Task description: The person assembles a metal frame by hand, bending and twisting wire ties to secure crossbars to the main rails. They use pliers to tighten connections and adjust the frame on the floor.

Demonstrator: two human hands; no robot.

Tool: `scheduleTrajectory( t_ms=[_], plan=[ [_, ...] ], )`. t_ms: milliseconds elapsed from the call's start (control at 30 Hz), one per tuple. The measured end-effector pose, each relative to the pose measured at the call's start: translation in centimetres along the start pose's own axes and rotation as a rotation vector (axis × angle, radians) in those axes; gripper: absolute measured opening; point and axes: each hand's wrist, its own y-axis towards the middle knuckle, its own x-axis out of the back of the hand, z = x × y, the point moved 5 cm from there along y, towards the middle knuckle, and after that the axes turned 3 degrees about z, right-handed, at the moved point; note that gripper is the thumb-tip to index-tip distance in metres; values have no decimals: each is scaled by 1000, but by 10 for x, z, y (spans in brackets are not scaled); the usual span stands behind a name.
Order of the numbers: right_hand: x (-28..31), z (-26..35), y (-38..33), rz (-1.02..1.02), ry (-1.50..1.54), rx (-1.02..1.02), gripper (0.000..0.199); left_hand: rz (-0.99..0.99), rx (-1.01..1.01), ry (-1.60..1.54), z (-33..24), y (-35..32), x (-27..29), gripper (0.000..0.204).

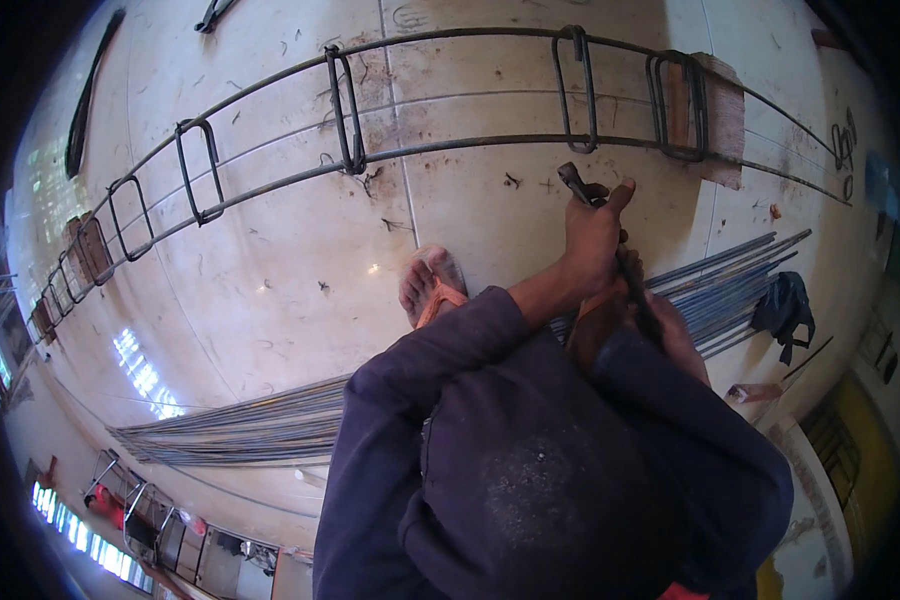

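Note:
My left hand (592,242) is closed around a dark long-handled metal tool (571,178), its thumb raised. The tool's claw-like head points up and away from me, close below the reinforcement cage. Its dark shaft runs back toward my right hand (676,335), which appears closed at the lower end, though its fingers are partly hidden. Ahead lies the long cage of two steel bars (470,147) with rectangular wire stirrups (345,112) spaced along it. A group of stirrups (682,105) sits close together near a wooden block (722,120) at the right.
Bundled steel rods (240,428) extend left behind my feet, and more rods (720,290) lie to the right beside a dark plastic bag (785,312). My sandalled left foot (433,285) is on the tiled floor. Wire scraps (511,181) are scattered around. Another block (90,250) supports the cage's left part.

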Motion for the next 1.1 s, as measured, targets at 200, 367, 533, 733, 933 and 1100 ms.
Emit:
scheduleTrajectory(
  t_ms=[200,367,533,733,933,1100],
  plan=[
    [-10,26,7,38,-979,434,56,89,-376,273,-7,-4,-6,39],
    [-24,20,11,-4,-854,279,52,319,-471,530,-17,-30,-4,46],
    [-14,11,20,157,-885,248,49,321,-548,761,-20,-27,15,33],
    [-15,33,3,32,-661,394,46,188,-493,677,-33,-25,30,24],
    [-13,36,-8,187,-456,449,49,150,-462,837,-42,-25,25,23],
    [-1,26,-9,337,-37,328,45,101,-514,869,-43,-23,30,20]
  ],
)
